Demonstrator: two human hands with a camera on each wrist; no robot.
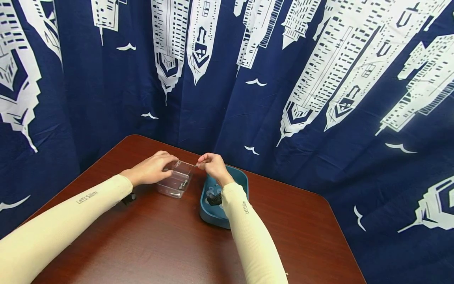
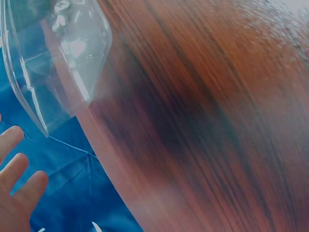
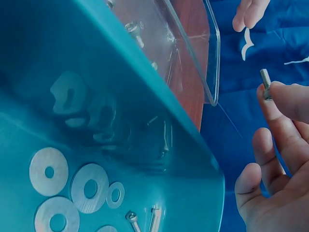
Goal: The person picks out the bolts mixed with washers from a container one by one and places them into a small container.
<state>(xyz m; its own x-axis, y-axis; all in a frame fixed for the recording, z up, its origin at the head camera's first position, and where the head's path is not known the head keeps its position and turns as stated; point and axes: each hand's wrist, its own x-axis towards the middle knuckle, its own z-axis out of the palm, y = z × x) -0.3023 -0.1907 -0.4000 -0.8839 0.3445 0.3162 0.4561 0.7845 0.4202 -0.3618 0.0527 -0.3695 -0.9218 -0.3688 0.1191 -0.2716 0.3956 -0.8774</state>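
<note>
Between thumb and index finger, my right hand [image 1: 214,165] pinches a small threaded bolt [image 3: 264,82], held up beside the clear plastic box [image 1: 172,186]. My left hand [image 1: 151,169] is at the box's left side, its fingers loosely spread; whether they touch the box I cannot tell. A few bolts [image 1: 183,184] lie inside the box. Below my right wrist stands a teal tray [image 1: 242,175]. The right wrist view shows several flat washers [image 3: 91,188] in it, along with bolts [image 3: 131,218].
Both containers stand on a brown wooden table [image 1: 149,236], the box left of the tray. Behind the table hangs a dark blue curtain [image 1: 220,98] printed with white buildings. The table's far edge runs just behind the containers.
</note>
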